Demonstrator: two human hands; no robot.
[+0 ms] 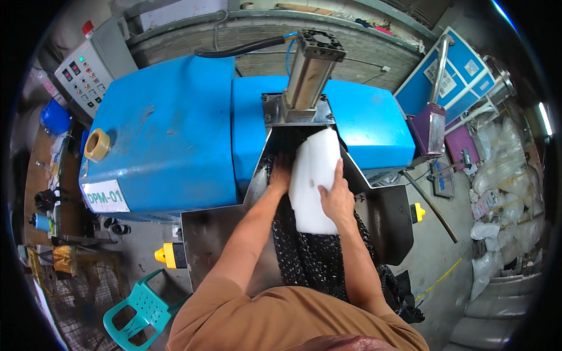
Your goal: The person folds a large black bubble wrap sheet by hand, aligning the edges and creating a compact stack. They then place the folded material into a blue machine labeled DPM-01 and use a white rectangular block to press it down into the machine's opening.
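Note:
A long white block (317, 181), foam-like with a small grey mark, slants into the dark mouth of a metal hopper (219, 225) on a blue machine. My right hand (338, 199) grips its right edge, thumb on the top face and index finger stretched along the side. Left of the block, my left hand (282, 172) reaches into the shaded hopper mouth. Its fingers look extended, but shadow blurs the tips, and I see nothing held in them. Black sheet material with white specks (304, 257) lies under the block and hangs over the hopper's front.
The blue machine (170, 128) bears a pneumatic cylinder (313, 70) and a tape roll (97, 145). A control box (82, 73) stands far left. Yellow-black switches (170, 255) flank the hopper. A green chair (140, 313) is near left; clear plastic bags (509, 187) pile up right.

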